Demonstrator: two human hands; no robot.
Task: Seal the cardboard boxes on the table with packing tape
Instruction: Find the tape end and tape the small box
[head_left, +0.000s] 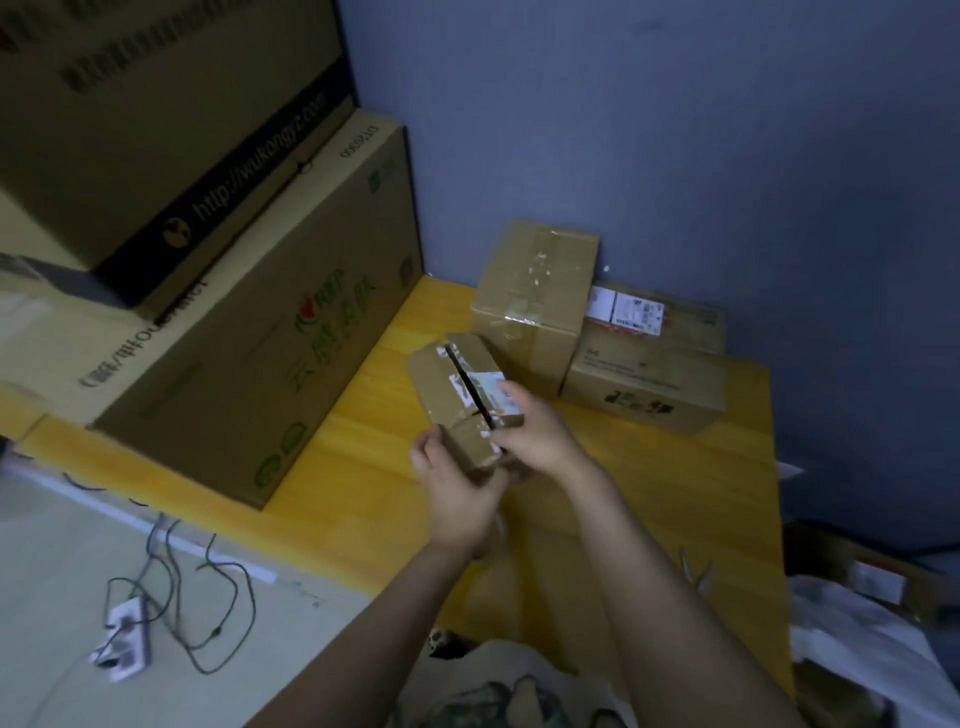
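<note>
A small cardboard box (441, 384) is held tilted above the yellow table (363, 467), its top flaps parted by a dark slit with torn white label scraps along it. My left hand (457, 493) grips the box's near end from below. My right hand (535, 431) clasps its right side, fingers over the white label. No tape roll shows clearly; something pale under my left wrist is too blurred to name.
A taped box (535, 301) and a flatter labelled box (649, 374) stand at the table's back by the blue wall. Large cartons (234, 338) are stacked at the left. Scissors (696, 571) lie at the right. Cables and a power strip (122, 642) lie on the floor.
</note>
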